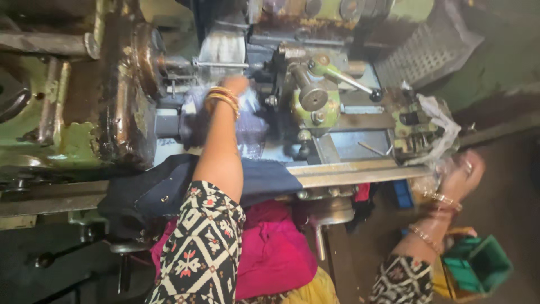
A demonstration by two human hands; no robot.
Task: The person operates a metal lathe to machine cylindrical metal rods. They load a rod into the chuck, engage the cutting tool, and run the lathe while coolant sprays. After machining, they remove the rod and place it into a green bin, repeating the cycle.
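My left hand (235, 85), gold bangles on its wrist, reaches over the bed of a green metal lathe (315, 107). It sits beside the chuck (147, 56), just below a thin steel rod (222, 65). Blurred translucent plastic (251, 121) lies around that wrist, and the fingers are hidden. Low at the right, my right hand (462, 171) is closed on crumpled clear plastic (441, 126) that drapes over the tailstock end of the machine. A dark blue cloth (169, 188) hangs over the lathe's front rail under my left arm.
A lever with a black knob (373, 93) sticks out from the carriage. A grey perforated crate (424, 53) stands behind the lathe. A green bin (478, 264) sits on the floor at the lower right. Pink cloth (275, 247) lies in my lap.
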